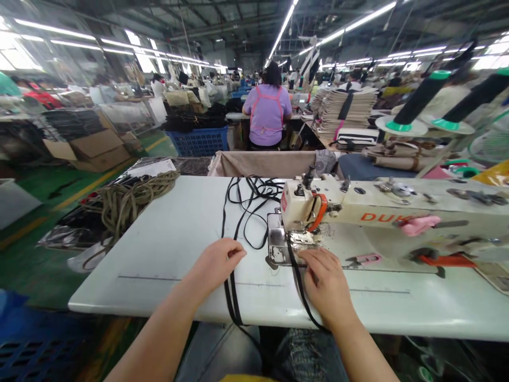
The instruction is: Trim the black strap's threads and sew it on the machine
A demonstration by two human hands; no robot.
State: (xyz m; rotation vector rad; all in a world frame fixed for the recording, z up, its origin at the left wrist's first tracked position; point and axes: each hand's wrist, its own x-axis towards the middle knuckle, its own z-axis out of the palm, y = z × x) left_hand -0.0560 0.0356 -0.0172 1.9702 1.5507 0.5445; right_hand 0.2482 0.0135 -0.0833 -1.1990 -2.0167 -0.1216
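Note:
My left hand [225, 262] hovers or rests over black narrow straps [234, 297] that run toward me across the white sewing table [167, 254]. Its fingers are curled in to the thumb; whatever they hold, if anything, is hidden. My right hand [324, 278] lies beside the needle area of a sewing machine [302, 207], fingers stretched forward on the metal plate [278, 255]. Just left of those fingertips, a black strap [295, 265] comes from under the presser foot and drops over the table's front edge. Looser strap loops [254, 212] lie tangled left of the machine head.
Olive cords [135, 196] are heaped at the left on dark plastic-wrapped goods. Beyond the table sits a fabric-lined bin [262, 163], then a person in a purple shirt [266, 111]. Thread cones [421, 101] stand at the right, and a pink clip [368, 259] lies near the machine arm.

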